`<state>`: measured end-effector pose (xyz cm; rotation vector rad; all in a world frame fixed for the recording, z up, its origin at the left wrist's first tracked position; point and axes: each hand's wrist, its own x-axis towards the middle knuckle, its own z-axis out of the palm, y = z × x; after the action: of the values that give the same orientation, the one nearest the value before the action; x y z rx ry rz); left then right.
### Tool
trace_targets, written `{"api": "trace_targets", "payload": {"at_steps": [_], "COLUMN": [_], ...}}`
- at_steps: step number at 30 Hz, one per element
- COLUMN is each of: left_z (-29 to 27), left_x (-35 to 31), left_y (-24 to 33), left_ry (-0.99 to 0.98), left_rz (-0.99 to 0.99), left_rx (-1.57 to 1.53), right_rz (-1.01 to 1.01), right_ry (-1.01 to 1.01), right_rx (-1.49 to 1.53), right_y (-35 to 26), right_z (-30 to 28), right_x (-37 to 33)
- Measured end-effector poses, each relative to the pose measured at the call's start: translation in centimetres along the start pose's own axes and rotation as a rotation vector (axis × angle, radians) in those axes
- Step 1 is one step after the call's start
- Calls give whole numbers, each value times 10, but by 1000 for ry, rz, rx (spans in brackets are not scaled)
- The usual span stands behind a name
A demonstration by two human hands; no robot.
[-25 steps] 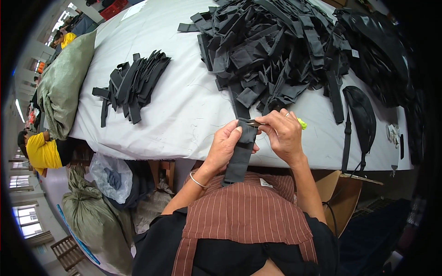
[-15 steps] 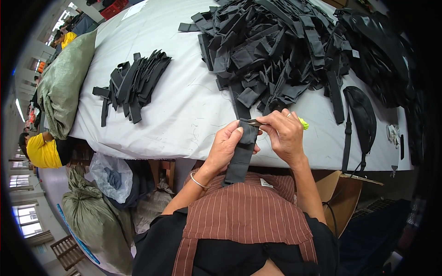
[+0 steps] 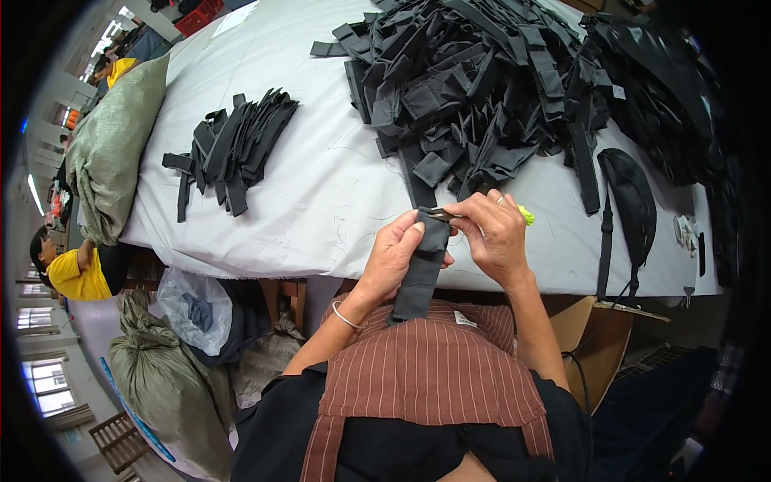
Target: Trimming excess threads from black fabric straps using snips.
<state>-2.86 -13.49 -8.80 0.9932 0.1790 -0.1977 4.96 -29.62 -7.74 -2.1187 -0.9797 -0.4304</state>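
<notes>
My left hand (image 3: 395,251) is closed on a dark grey fabric strap (image 3: 419,277), thumb on its face. The strap hangs down toward my apron, its upper end folded or hemmed. My right hand (image 3: 494,234) grips what look like thread snips (image 3: 438,214), mostly hidden in the fingers. Their metal tip meets the strap's top edge, and a yellow-green end shows beyond the knuckles. Just past my hands lies a large heap of similar straps (image 3: 474,96). A smaller bundle of straps (image 3: 233,153) sits to the left on the white-covered table (image 3: 321,201).
On the right lie a black waist bag (image 3: 630,205) and a pile of black bags (image 3: 666,96). An open cardboard box (image 3: 598,337) stands below the table edge. Sacks (image 3: 165,386) and a clear plastic bag (image 3: 195,313) are at lower left. A person in yellow (image 3: 80,273) sits beyond.
The snips and my right hand have shifted very slightly at the strap's top edge. The seated person at the left has moved their head and arm a little.
</notes>
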Motion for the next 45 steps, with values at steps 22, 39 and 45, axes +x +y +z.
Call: {"api": "trace_targets", "payload": {"at_steps": [22, 39, 45], "left_z": [-14, -32, -22], "left_x": [1, -15, -8], "left_y": [-7, 23, 41], "left_ry": [26, -150, -174], "left_rz": [-115, -159, 169], "left_rx": [-228, -210, 433], "right_rz": [430, 598, 754], "right_ry": [6, 18, -32], "right_rx": [582, 1337, 1202], "right_y": [7, -12, -16], "right_z": [30, -2, 0], "right_x": [8, 8, -12]}}
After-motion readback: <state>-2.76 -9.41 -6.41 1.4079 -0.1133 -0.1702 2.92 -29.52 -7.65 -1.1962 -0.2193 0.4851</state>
